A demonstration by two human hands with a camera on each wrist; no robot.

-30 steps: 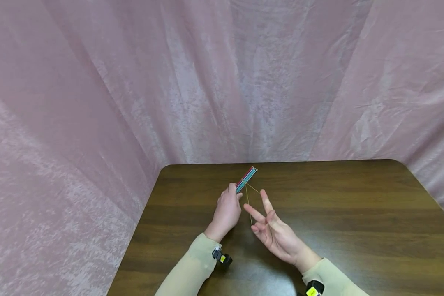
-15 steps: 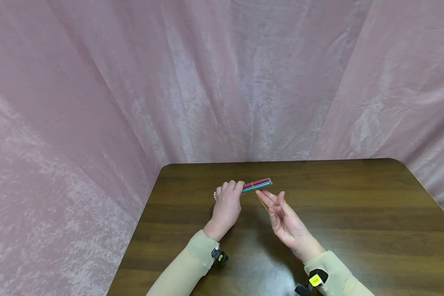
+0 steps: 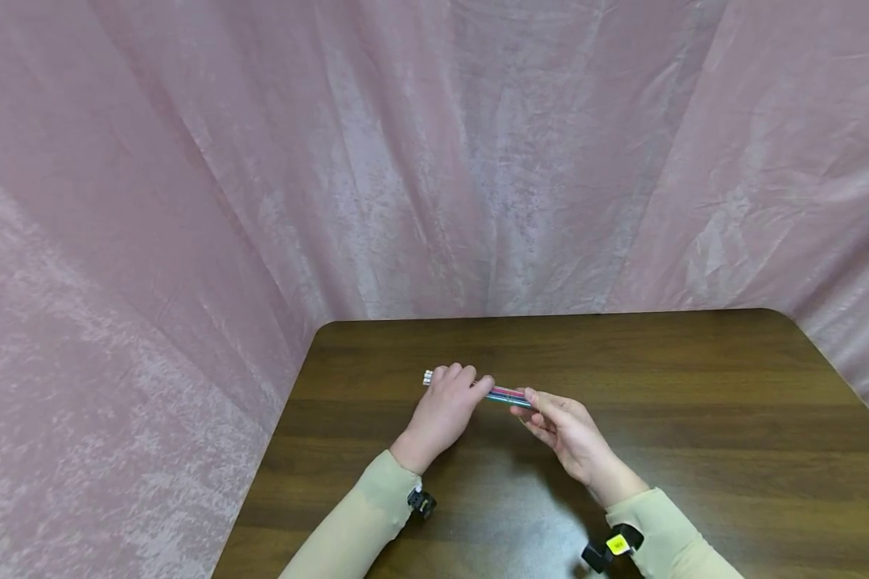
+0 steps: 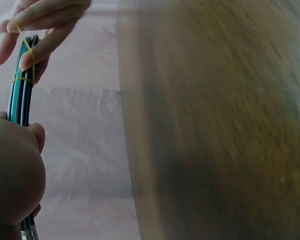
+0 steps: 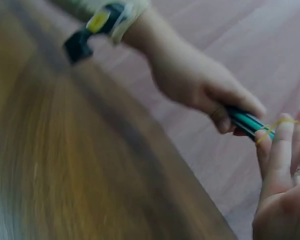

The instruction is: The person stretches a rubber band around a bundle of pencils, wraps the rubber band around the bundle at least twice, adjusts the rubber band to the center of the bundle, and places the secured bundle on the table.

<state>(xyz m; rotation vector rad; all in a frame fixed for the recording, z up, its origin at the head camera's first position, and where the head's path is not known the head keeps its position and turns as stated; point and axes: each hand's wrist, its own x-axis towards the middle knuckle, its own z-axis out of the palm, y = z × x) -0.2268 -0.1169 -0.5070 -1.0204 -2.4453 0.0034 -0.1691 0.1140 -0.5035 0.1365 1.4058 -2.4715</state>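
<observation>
My left hand grips a bundle of pencils round its middle, palm down. The pencils are pink, dark and teal, and their pale ends stick out at the left of the fist. A thin yellow rubber band circles the bundle near its far end. From there it stretches over the fingers of my right hand. That hand's thumb and fingers are around the pencils' right end and hold the band, clearly seen in the right wrist view, where the fingers are partly straight.
A brown wooden table lies under both hands. Pink velvety curtains hang behind it and at the sides. Each sleeve carries a small black wrist camera.
The bundle has swung from pointing up and away to lying nearly level, pointing right. My right hand, spread apart with the stretched band before, has closed in on the bundle's right end.
</observation>
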